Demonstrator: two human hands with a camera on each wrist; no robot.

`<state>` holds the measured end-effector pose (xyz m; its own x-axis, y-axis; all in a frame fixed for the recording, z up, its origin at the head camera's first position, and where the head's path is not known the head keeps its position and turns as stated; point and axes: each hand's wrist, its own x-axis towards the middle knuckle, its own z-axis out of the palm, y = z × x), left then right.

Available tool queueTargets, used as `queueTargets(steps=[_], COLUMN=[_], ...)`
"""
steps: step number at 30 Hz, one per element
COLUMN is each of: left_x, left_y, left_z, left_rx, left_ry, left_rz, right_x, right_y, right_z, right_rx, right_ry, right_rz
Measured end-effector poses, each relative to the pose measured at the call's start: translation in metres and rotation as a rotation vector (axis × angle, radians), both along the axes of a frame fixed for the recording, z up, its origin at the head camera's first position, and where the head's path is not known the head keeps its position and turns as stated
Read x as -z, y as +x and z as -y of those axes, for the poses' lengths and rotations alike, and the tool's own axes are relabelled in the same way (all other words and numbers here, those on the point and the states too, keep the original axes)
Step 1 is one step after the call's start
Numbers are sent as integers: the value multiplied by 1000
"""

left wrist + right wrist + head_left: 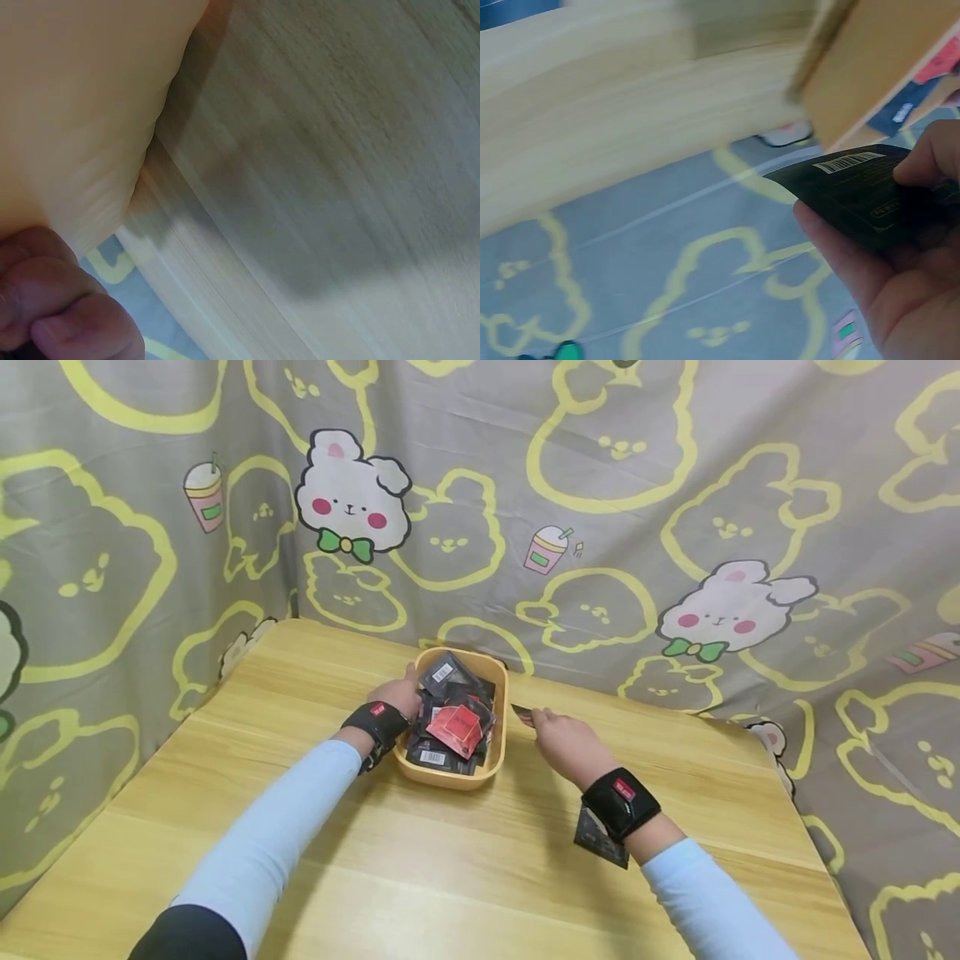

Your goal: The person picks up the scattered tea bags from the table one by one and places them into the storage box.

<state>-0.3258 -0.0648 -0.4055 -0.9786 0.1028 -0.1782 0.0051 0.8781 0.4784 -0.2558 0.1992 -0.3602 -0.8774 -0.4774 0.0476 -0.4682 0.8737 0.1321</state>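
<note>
A yellow plastic basket (450, 781) stands on the table, filled with flat black sachets (438, 758) and a red sachet (456, 729) on top. My left hand (401, 695) holds the basket's left side; in the left wrist view its curled fingers (71, 304) lie against the outer wall. Just right of the basket, my right hand (567, 742) pinches a black sachet (840, 191) between thumb and fingers, its barcode showing. Another black sachet (600, 839) lies on the table, partly hidden beneath my right wrist.
The wooden tabletop (390, 868) extends around the basket. A grey curtain (480, 435) with yellow cartoon outlines hangs behind the table and along both sides. The basket stands near the table's back edge.
</note>
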Motion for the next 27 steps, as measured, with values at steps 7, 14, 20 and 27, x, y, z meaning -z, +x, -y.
queueTargets(steps=[7,14,20,27], left_x=[-4,10,15,4], left_y=[3,-5,-6,-1], left_z=[0,1,-1,2], left_rx=[-4,29,22,8], left_ry=[-6,-30,-23,-25], left_rz=[-7,-77,-44,-15], right_x=[-5,-14,-15,-2], right_y=[-7,-6,4,10], right_z=[45,84,70,16], right_rx=[-75,-113,-115,0], right_ry=[29,1,-128,-117], right_rz=[-16,67,200,282])
